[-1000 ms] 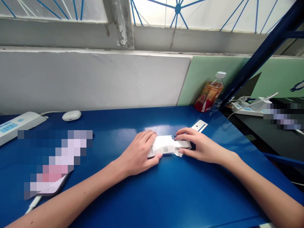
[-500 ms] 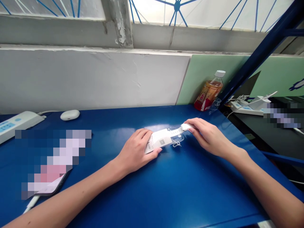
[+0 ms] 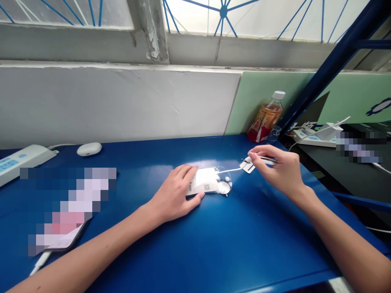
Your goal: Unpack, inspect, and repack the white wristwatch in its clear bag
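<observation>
My left hand [image 3: 174,195] lies at the middle of the desk, its fingers over and its thumb along the near side of a flat white packet [image 3: 205,179] with printed codes. A clear plastic edge and a round white piece [image 3: 224,187] stick out at the packet's right end. From there a thin white strap [image 3: 229,170] runs right to my right hand [image 3: 271,167]. Thumb and fingers of that hand are closed on the strap's far part, which looks looped, with a small white card [image 3: 248,167] hanging beneath. What exactly the strap belongs to cannot be made out.
On the blue desk [image 3: 195,244], a phone [image 3: 65,240] with a cable and a white earbud case [image 3: 89,149] lie left. A power strip [image 3: 24,158] sits behind them. At the back right, a drink bottle [image 3: 265,118] leans near a slanted blue post [image 3: 320,73].
My right hand has moved slightly right and turned, drawing the strap out; the white card now shows below its fingers. My left hand stays on the packet, whose round white piece shows more.
</observation>
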Motion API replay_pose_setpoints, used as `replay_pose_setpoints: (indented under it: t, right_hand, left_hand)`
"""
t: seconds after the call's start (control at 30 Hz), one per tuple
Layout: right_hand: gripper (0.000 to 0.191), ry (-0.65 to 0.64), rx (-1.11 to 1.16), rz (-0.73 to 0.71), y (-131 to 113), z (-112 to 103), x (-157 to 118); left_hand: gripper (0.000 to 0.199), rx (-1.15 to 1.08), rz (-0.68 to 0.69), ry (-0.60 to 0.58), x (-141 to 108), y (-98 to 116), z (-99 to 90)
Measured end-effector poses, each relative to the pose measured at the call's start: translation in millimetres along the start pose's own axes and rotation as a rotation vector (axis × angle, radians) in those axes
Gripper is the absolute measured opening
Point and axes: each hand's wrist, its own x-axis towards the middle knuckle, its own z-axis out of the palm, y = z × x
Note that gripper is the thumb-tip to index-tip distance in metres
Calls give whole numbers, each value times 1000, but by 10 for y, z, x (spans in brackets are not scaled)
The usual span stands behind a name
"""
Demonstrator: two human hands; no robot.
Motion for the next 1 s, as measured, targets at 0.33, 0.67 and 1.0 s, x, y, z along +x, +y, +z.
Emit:
replay_pose_setpoints:
  t: [0.33,0.67,1.0]
  right_hand:
    - [11,135,-95,-158,13,-48,-16]
    - [20,-68,-48,-322,-90,62,-89]
    - [18,-157,127,-459,-284,98,-195]
  left_hand:
    - [55,-35,-3,-15,10,-21,17]
    - [66,-133,-41,70,-5,-1,-12]
    - [50,-24,260,231,36,103,-43]
